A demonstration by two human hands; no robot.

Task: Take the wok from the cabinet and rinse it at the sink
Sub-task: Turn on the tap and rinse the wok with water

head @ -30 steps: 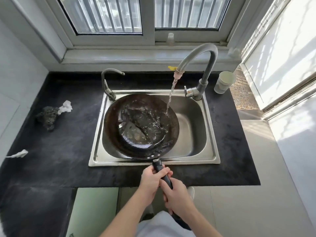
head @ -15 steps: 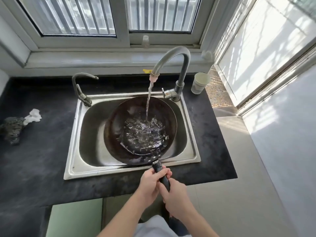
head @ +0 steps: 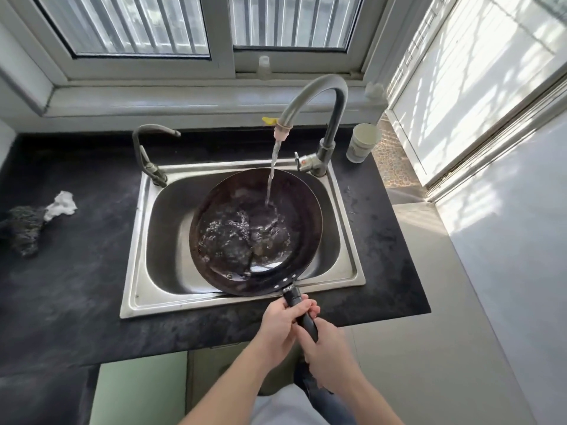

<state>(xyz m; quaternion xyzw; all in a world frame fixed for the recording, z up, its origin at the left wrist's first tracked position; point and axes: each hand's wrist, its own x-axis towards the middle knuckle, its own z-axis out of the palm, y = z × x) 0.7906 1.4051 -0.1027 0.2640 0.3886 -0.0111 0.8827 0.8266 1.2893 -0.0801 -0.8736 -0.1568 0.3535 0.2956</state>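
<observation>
Two bare hands held a dark wok by its black handle above a steel sink. The left hand was curled round the handle nearer the pan. The right hand gripped the handle's end just behind it, and the two hands touched. The handle pointed back toward the person, across the front edge of the black tabletop.

The wok sat in the right part of the basin, open side up and tilted slightly. Its near rim lay over the sink's front rim; whether it rested there could not be told. A tall curved faucet stood at the sink's back right corner, its spout arching over the pan. A thin stream of water fell from the spout onto the wok's far inner wall. Water pooled and churned in the wok's bottom, glinting in the light.

A smaller, thinner tap stood at the sink's back left corner. A pale cup stood upright on the tabletop just right of the tall faucet. Far to the left lay a dark scrubber with a crumpled white wad touching it. A barred window ran along the wall behind the sink. Sunlight fell across the pale wall to the right.
</observation>
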